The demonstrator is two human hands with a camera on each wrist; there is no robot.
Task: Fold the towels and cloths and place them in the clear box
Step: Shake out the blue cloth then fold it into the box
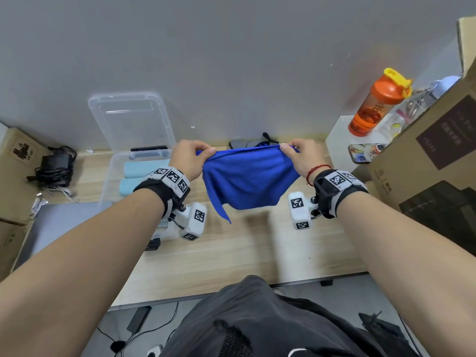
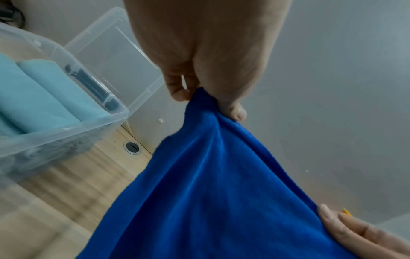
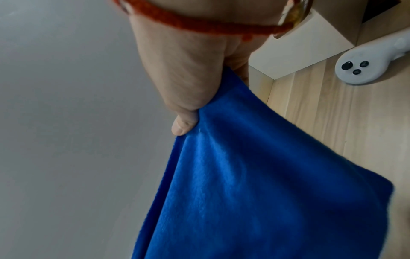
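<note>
A bright blue cloth (image 1: 247,179) hangs in the air above the wooden table (image 1: 231,253), stretched between both hands. My left hand (image 1: 203,150) pinches its left top corner; my right hand (image 1: 287,148) pinches the right top corner. The left wrist view shows thumb and finger of the left hand (image 2: 206,98) closed on the blue cloth (image 2: 210,184). The right wrist view shows the right hand (image 3: 188,121) gripping the blue cloth (image 3: 255,175). The clear box (image 1: 110,173) stands to the left, holding rolled light-blue towels (image 1: 139,170), seen close as light-blue towels (image 2: 44,98) inside the clear box (image 2: 88,126).
The box's clear lid (image 1: 131,119) leans on the wall behind it. A grey cloth (image 1: 244,143) lies at the back. An orange bottle (image 1: 376,104) and cardboard boxes (image 1: 432,161) stand right; cables (image 1: 54,168) left. A white controller (image 3: 375,64) lies on the table.
</note>
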